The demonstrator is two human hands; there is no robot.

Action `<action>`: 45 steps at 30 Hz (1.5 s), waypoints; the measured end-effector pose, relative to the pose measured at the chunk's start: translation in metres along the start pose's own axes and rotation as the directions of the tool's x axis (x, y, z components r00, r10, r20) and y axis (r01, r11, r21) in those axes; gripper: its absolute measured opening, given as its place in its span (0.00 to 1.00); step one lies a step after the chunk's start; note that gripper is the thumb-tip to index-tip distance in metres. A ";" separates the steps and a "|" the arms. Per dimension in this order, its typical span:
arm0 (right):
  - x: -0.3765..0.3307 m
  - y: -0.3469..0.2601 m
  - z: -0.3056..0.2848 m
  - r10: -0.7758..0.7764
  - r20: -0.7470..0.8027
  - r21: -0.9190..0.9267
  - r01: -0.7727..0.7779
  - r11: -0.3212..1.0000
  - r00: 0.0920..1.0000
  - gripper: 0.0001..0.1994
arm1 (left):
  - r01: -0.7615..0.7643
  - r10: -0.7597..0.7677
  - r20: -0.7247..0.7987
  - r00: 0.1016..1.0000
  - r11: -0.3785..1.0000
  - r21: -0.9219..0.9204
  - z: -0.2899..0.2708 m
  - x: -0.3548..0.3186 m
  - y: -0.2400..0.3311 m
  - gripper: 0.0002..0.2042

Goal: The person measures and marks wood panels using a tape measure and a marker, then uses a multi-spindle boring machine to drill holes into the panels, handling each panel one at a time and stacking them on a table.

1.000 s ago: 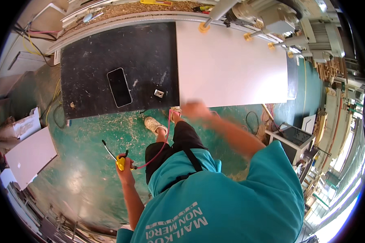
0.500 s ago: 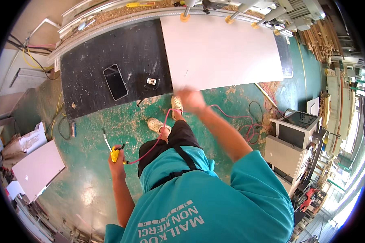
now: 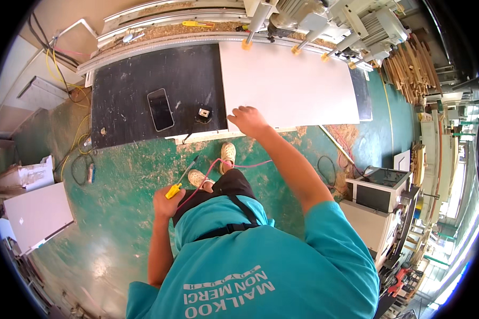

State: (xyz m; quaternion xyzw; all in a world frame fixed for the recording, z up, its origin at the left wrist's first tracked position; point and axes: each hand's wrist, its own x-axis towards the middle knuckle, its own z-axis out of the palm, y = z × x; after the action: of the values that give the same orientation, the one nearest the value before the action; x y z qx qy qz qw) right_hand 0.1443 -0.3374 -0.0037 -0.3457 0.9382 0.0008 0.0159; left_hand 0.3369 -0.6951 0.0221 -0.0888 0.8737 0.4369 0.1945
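In my left hand (image 3: 166, 203), closed and held out beside my thigh, is a yellow air blow gun (image 3: 173, 191) whose long thin nozzle points up toward the bench. A pink hose (image 3: 250, 166) runs from it past my legs. My right hand (image 3: 248, 121) rests on the near left corner of a white board (image 3: 290, 80), its fingers reaching over the surface and holding nothing. The board lies flat on the black bench top (image 3: 127, 85). Left of that hand sit a small black item with a pale label (image 3: 203, 113) and a smartphone (image 3: 160, 110).
Machine rods with yellowish tips (image 3: 296, 50) hang over the board's far edge. A yellow-handled tool (image 3: 198, 24) lies among sawdust behind the bench. At the right stands a pale cabinet (image 3: 363, 226). Cables (image 3: 81, 170) lie on the green floor at the left, near another panel (image 3: 40, 212).
My right hand has come forward onto the board's corner. My left hand has moved up and right with the blow gun, whose nozzle now leans right. The view has shifted.
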 end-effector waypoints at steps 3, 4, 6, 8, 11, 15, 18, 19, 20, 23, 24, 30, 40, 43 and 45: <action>-0.017 -0.016 0.042 -0.111 0.313 0.089 0.087 0.992 0.943 0.07 | 0.060 -0.059 -0.041 0.997 0.998 0.027 -0.003 -0.014 -0.011 0.18; -0.035 -0.027 0.051 -0.188 0.431 0.204 0.107 0.973 0.883 0.08 | 0.080 -0.082 -0.051 0.995 0.996 -0.043 -0.003 -0.020 -0.026 0.18; -0.056 -0.057 0.023 -0.232 0.708 0.296 0.018 0.955 0.667 0.10 | 0.114 -0.134 -0.088 0.987 0.973 -0.200 0.001 -0.028 -0.059 0.17; -0.035 -0.047 0.003 -0.101 0.576 0.151 0.016 0.988 0.811 0.09 | 0.168 -0.174 -0.023 0.985 0.974 -0.149 -0.004 -0.030 -0.060 0.17; -0.014 -0.008 0.033 0.258 -0.058 0.112 -0.251 0.962 0.964 0.10 | 0.196 -0.196 0.008 0.981 0.981 -0.004 -0.002 -0.040 -0.042 0.17; -0.024 -0.022 0.063 0.241 -0.101 0.107 -0.230 0.967 0.965 0.11 | 0.209 -0.216 0.032 0.976 0.967 0.144 0.000 -0.043 -0.039 0.18; -0.071 -0.109 0.058 -0.088 0.518 0.327 -0.102 0.939 0.851 0.09 | 0.185 -0.186 0.035 0.982 0.982 0.035 0.006 -0.034 -0.059 0.19; -0.090 -0.129 0.053 -0.327 0.539 0.360 0.139 0.923 0.776 0.09 | 0.200 -0.200 0.024 0.980 0.980 0.008 0.010 -0.032 -0.062 0.19; -0.108 -0.138 0.052 -0.201 0.289 0.456 0.050 0.888 0.936 0.09 | 0.285 -0.295 0.171 0.940 0.955 0.083 0.016 -0.029 -0.077 0.20; -0.125 -0.115 0.041 0.597 0.045 0.665 -0.470 0.581 0.801 0.10 | 0.064 -0.073 0.269 0.960 0.997 0.044 0.022 -0.018 -0.066 0.21; -0.127 -0.100 0.031 0.829 0.066 0.711 -0.608 0.352 0.556 0.10 | 0.168 -0.149 0.244 0.958 0.984 -0.058 0.025 -0.011 -0.067 0.21; -0.146 0.011 -0.017 0.814 -0.144 0.677 -0.544 0.497 0.563 0.10 | -0.368 0.277 0.319 0.907 0.889 0.274 0.040 0.031 0.038 0.13; -0.184 0.153 0.006 0.760 0.035 0.697 -0.560 0.447 0.650 0.11 | 0.012 -0.061 -0.058 0.996 0.788 -0.616 0.124 0.136 0.140 0.09; -0.207 0.208 0.015 0.765 0.030 0.635 -0.604 0.483 0.643 0.11 | -0.006 -0.108 -0.130 0.986 0.747 -0.665 0.170 0.152 0.199 0.12; -0.208 0.248 0.003 0.768 -0.081 0.662 -0.541 0.518 0.636 0.08 | 0.065 -0.230 -0.105 0.967 0.630 -0.774 0.207 0.165 0.222 0.12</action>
State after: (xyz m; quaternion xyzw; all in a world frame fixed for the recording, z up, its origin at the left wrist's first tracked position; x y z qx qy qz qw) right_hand 0.1416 -0.0142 -0.0023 0.0709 0.9348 -0.3437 -0.0553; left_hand 0.1690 -0.3936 0.0031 -0.2764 0.6112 0.7364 0.0879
